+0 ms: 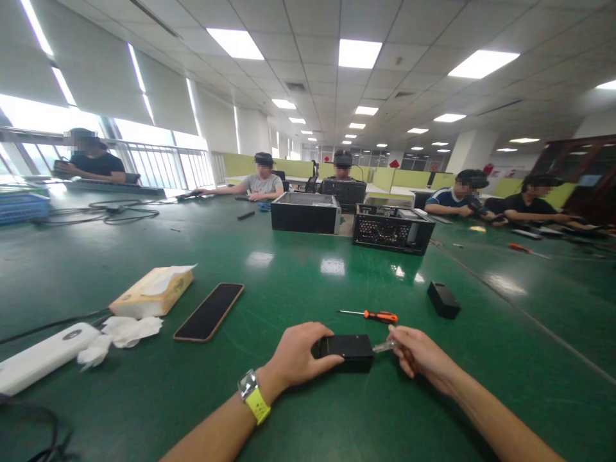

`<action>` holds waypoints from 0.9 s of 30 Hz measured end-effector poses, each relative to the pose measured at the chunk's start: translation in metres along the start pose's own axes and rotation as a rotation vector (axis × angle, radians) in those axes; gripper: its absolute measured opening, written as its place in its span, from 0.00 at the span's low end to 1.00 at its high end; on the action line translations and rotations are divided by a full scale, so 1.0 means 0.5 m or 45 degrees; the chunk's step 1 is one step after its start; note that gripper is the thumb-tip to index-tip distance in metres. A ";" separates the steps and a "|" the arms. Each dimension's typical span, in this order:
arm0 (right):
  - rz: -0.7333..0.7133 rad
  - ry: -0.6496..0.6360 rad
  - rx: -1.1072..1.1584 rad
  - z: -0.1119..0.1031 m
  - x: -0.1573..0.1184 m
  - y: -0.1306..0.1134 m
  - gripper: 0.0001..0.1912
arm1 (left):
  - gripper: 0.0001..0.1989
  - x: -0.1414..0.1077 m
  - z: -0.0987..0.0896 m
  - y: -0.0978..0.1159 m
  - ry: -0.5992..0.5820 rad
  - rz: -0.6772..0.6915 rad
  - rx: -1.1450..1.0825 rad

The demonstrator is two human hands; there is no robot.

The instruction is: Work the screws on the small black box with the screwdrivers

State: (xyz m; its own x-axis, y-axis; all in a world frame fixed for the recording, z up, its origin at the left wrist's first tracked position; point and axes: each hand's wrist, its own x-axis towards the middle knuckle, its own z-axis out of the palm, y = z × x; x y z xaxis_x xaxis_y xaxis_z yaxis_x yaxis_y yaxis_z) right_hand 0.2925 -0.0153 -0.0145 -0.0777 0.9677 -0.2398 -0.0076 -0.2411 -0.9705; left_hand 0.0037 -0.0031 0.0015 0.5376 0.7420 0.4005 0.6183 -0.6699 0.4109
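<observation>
My left hand [301, 353], with a yellow-strapped watch at the wrist, is wrapped round a small black box [355, 346] that lies on the green table [269, 410]. My right hand [421, 356] pinches a small tool with a clear handle [384, 346]. Its thin tip points at the box's right end; whether it touches there I cannot tell. Just beyond the box lies an orange-and-black screwdriver [382, 317], its shaft to the left. Farther right is a second black box [443, 300], much like the held one.
To the left lie a phone [210, 312], a tissue pack [153, 290], crumpled tissue [132, 330] and a white power bank-like block [45, 356]. Two black metal cases [304, 215] [393, 231] stand farther back. Cables [113, 210] lie at the far left. Several people sit around the table.
</observation>
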 end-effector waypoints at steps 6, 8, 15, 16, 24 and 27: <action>-0.146 0.099 -0.038 0.014 -0.002 0.002 0.28 | 0.19 0.000 0.002 0.001 0.011 -0.033 0.010; -0.145 0.124 -0.075 0.011 0.001 0.003 0.28 | 0.20 0.000 0.002 0.002 0.008 -0.032 0.006; -0.216 0.117 -0.329 0.015 -0.003 0.001 0.26 | 0.19 0.001 0.000 0.004 -0.009 -0.033 -0.007; -0.233 0.121 -0.372 0.015 -0.004 0.001 0.25 | 0.19 0.001 0.000 0.004 -0.013 -0.035 -0.007; -0.406 0.084 -0.592 0.002 0.001 -0.008 0.21 | 0.18 0.002 -0.002 0.008 -0.032 -0.053 -0.019; -0.460 0.094 -0.644 0.007 0.001 -0.004 0.20 | 0.18 0.001 -0.002 0.009 -0.031 -0.047 -0.022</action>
State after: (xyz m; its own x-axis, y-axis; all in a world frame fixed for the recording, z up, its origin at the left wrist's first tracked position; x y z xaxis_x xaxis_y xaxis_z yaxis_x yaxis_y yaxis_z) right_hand 0.2892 -0.0146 -0.0128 -0.0890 0.9885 0.1222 0.4537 0.1495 -0.8785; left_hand 0.0062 -0.0056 0.0046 0.5289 0.7664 0.3647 0.6280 -0.6424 0.4392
